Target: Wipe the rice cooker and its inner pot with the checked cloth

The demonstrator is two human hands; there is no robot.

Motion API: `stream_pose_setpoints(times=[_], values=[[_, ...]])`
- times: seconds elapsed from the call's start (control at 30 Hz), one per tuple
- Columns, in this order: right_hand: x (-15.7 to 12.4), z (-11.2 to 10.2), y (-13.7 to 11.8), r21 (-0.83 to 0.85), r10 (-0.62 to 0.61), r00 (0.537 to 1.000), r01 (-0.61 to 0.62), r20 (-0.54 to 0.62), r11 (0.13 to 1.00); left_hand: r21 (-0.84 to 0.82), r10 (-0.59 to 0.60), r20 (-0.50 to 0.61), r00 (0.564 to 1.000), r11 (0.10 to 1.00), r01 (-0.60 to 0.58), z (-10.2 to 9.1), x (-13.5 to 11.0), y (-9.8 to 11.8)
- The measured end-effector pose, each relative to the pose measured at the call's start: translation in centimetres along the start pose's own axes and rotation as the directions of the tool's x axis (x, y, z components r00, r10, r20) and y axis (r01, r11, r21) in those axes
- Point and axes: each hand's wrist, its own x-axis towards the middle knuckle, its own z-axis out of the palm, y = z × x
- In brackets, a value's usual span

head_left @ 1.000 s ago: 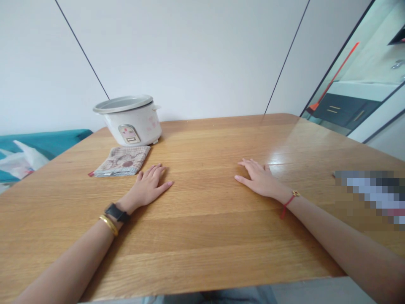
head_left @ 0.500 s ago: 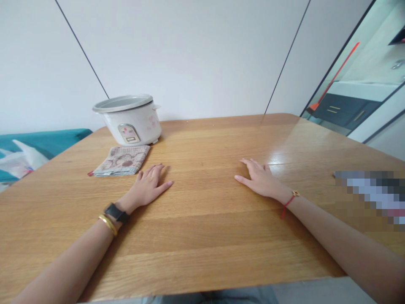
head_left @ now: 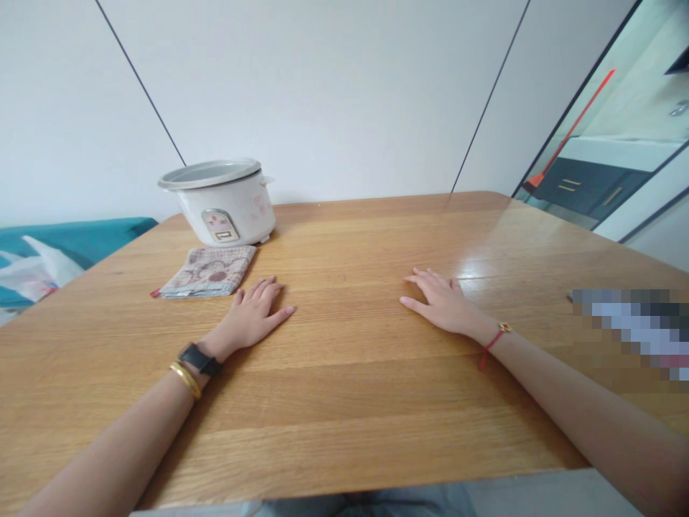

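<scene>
My left hand (head_left: 252, 314) rests open on the wooden table (head_left: 344, 373), fingers apart, holding nothing. Close beside its fingertips lies a folded patterned cloth (head_left: 211, 273), brown and grey with a red tag at one corner. Behind the cloth stands a white rice cooker (head_left: 226, 208) without a lid on it, a switch panel on its front; its inside is mostly hidden by the rim. Farther right, my right hand (head_left: 440, 300) also lies on the tabletop, palm down with the fingers stretched out, and it holds nothing.
A pixelated flat item (head_left: 640, 330) lies at the table's right side. Left of the table are a teal seat (head_left: 108, 240) and a white plastic bag (head_left: 40, 269). A white wall (head_left: 334, 93) rises behind. Through the right doorway, a red-handled broom (head_left: 575, 133) leans near dark cabinets (head_left: 592, 188).
</scene>
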Motion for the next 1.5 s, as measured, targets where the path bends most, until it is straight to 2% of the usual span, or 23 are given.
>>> stream_pose_setpoints(times=[0.23,0.53,0.83,1.07,1.5], values=[[0.21,0.42,0.33,0.006,0.001,0.999,0.0,-0.042,1.0,0.002,-0.006,-0.017,1.0,1.0,0.006,-0.01,0.04,0.14],[0.08,0.17,0.24,0.001,-0.007,1.0,0.007,-0.001,1.0,0.009,-0.008,0.004,1.0,1.0,0.008,0.02,0.01,-0.01],[0.22,0.5,0.33,0.021,0.003,0.998,-0.001,-0.066,1.0,-0.012,-0.003,-0.036,0.999,1.0,0.003,0.09,0.08,-0.05],[0.14,0.26,0.27,-0.001,0.003,1.0,-0.003,-0.012,1.0,0.003,-0.003,-0.009,1.0,1.0,0.003,0.04,0.02,-0.05],[0.17,0.29,0.29,-0.001,-0.007,1.0,0.007,-0.021,1.0,-0.024,0.003,-0.026,1.0,1.0,-0.004,0.23,0.15,-0.22]])
